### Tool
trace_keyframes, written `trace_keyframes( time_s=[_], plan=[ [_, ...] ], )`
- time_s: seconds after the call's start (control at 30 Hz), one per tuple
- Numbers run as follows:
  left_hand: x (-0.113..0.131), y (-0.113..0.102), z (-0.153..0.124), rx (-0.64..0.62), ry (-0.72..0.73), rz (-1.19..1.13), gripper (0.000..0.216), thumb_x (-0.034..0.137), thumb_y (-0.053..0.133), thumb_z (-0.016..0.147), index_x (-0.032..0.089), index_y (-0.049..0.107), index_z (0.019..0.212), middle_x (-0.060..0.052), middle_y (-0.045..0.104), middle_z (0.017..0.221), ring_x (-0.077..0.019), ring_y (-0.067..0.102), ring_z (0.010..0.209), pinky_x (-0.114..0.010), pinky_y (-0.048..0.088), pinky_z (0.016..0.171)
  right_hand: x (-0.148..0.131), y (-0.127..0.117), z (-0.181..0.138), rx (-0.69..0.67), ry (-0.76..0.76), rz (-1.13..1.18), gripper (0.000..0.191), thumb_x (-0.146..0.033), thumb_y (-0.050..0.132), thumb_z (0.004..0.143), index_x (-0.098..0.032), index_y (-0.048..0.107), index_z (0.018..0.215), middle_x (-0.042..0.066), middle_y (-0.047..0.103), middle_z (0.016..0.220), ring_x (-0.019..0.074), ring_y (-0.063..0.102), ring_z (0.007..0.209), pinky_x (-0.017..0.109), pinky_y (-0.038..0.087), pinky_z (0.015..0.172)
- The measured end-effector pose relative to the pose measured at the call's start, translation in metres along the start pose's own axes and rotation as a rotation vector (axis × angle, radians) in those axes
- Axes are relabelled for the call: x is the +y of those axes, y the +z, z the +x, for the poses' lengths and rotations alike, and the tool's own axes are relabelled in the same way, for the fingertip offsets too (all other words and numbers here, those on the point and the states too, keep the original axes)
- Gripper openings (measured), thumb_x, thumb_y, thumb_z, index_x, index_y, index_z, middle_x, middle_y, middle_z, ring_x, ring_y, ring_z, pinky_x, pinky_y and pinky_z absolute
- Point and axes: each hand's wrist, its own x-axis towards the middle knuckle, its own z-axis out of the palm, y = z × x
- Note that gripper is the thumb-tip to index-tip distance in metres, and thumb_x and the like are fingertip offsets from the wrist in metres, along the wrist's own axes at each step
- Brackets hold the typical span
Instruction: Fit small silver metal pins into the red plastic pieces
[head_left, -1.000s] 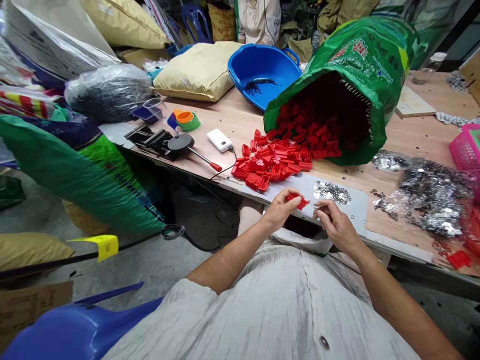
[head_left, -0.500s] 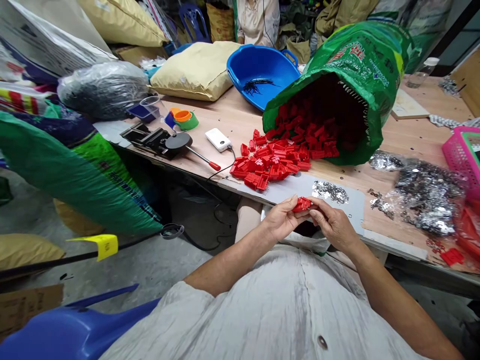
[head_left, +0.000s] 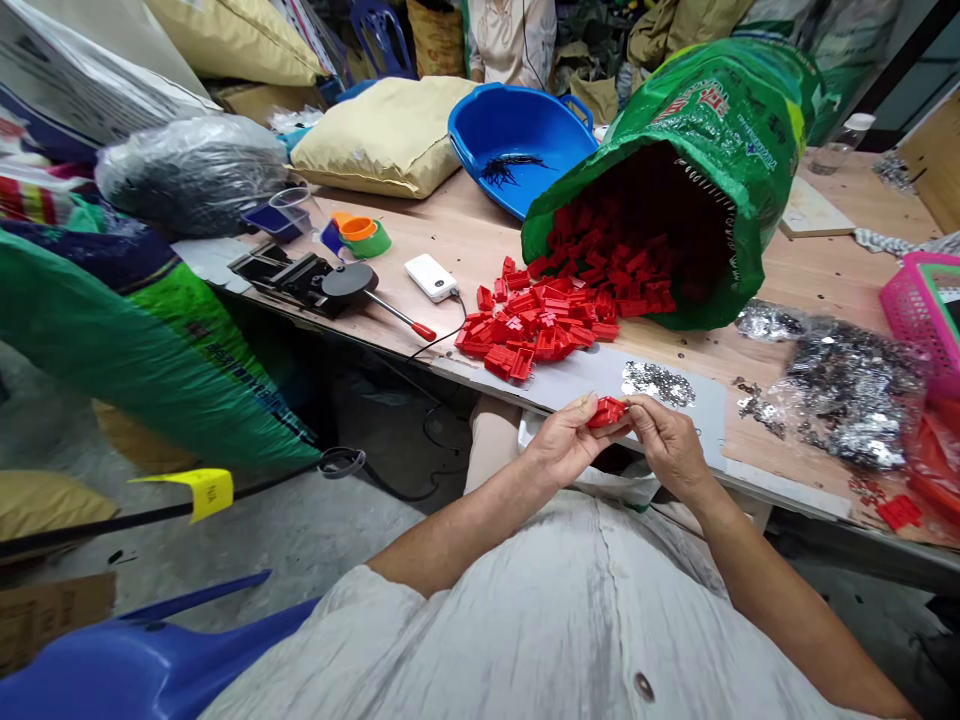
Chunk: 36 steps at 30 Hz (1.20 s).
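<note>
A small red plastic part is pinched in my left hand, just over the table's front edge. My right hand is closed beside it, thumb and forefinger pressed together at the part's right end; whatever they pinch is too small to make out. Behind my hands lies a heap of like red parts, spilling from a green woven sack on its side. Small flat metal pieces lie in a pile on a grey board close to my right hand.
Bags of metal pieces and a pink basket stand at the right. A black lever tool, a white power bank and tape rolls lie at the left. A blue basin sits farther back; a person is beyond.
My right hand's fingers have shifted from against the red part's lower right side to a pinch at its right end. My left hand still holds the part.
</note>
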Motion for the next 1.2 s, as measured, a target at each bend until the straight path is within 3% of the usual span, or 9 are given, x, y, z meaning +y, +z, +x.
trace_keyframes(
  time_s=[0.13, 0.3, 0.57, 0.73, 0.9, 1.1, 1.2],
  plan=[
    [-0.001, -0.01, 0.003, -0.003, 0.007, 0.019, 0.013, 0.018, 0.06, 0.09, 0.011, 0.061, 0.079, -0.005, 0.069, 0.079, -0.015, 0.069, 0.077, -0.034, 0.053, 0.09, 0.002, 0.003, -0.003, -0.096, 0.043, 0.066, 0.034, -0.046, 0.045, 0.098, -0.023, 0.065, 0.113, 0.002, 0.071, 0.087, 0.0153, 0.062, 0.072, 0.026, 0.046, 0.069],
    [-0.006, -0.027, 0.0, 0.014, 0.016, 0.049, 0.017, 0.02, 0.071, 0.082, 0.013, 0.057, 0.074, -0.002, 0.066, 0.073, -0.0107, 0.064, 0.069, -0.024, 0.053, 0.072, 0.005, 0.013, -0.013, -0.153, 0.101, 0.007, 0.034, -0.049, 0.059, 0.089, -0.024, 0.064, 0.111, -0.002, 0.064, 0.072, 0.0139, 0.053, 0.06, 0.025, 0.041, 0.059],
    [-0.02, -0.069, -0.008, 0.127, -0.03, 0.382, 0.041, 0.036, 0.084, 0.065, 0.015, 0.05, 0.07, -0.001, 0.064, 0.073, -0.0118, 0.063, 0.069, -0.03, 0.052, 0.077, 0.017, 0.013, -0.031, -0.283, 0.141, -0.038, 0.037, -0.046, 0.056, 0.092, -0.024, 0.06, 0.121, -0.004, 0.057, 0.07, 0.0139, 0.052, 0.062, 0.026, 0.042, 0.062],
    [-0.027, -0.089, 0.003, 0.183, 0.089, 0.786, 0.033, 0.034, 0.081, 0.065, 0.016, 0.061, 0.083, 0.0, 0.063, 0.075, -0.0143, 0.06, 0.074, -0.031, 0.048, 0.08, 0.018, 0.008, -0.033, -0.297, 0.169, -0.024, 0.034, -0.047, 0.052, 0.094, -0.024, 0.063, 0.116, -0.002, 0.058, 0.071, 0.0157, 0.052, 0.063, 0.027, 0.042, 0.062],
    [-0.017, -0.087, 0.002, 0.137, 0.217, 1.235, 0.036, 0.027, 0.077, 0.067, 0.023, 0.07, 0.102, -0.005, 0.065, 0.101, -0.0232, 0.058, 0.104, -0.036, 0.043, 0.097, 0.016, 0.005, -0.032, -0.289, 0.198, 0.017, 0.033, -0.048, 0.052, 0.093, -0.024, 0.064, 0.113, -0.002, 0.058, 0.072, 0.0154, 0.051, 0.064, 0.027, 0.041, 0.062],
    [0.007, -0.074, -0.008, 0.065, 0.264, 1.369, 0.023, 0.027, 0.07, 0.076, 0.024, 0.073, 0.098, -0.005, 0.072, 0.099, -0.0222, 0.064, 0.093, -0.033, 0.048, 0.089, 0.02, 0.0, -0.034, -0.272, 0.231, 0.017, 0.035, -0.051, 0.05, 0.094, -0.024, 0.065, 0.112, -0.003, 0.052, 0.066, 0.0144, 0.045, 0.057, 0.027, 0.038, 0.057],
    [0.031, -0.062, -0.007, 0.153, 0.515, 1.372, 0.02, 0.031, 0.066, 0.082, 0.024, 0.074, 0.099, -0.007, 0.073, 0.097, -0.0225, 0.065, 0.091, -0.034, 0.048, 0.092, 0.024, 0.001, -0.035, -0.271, 0.22, 0.005, 0.037, -0.052, 0.049, 0.094, -0.024, 0.066, 0.111, -0.003, 0.05, 0.064, 0.0145, 0.045, 0.057, 0.027, 0.037, 0.056]
  ],
)
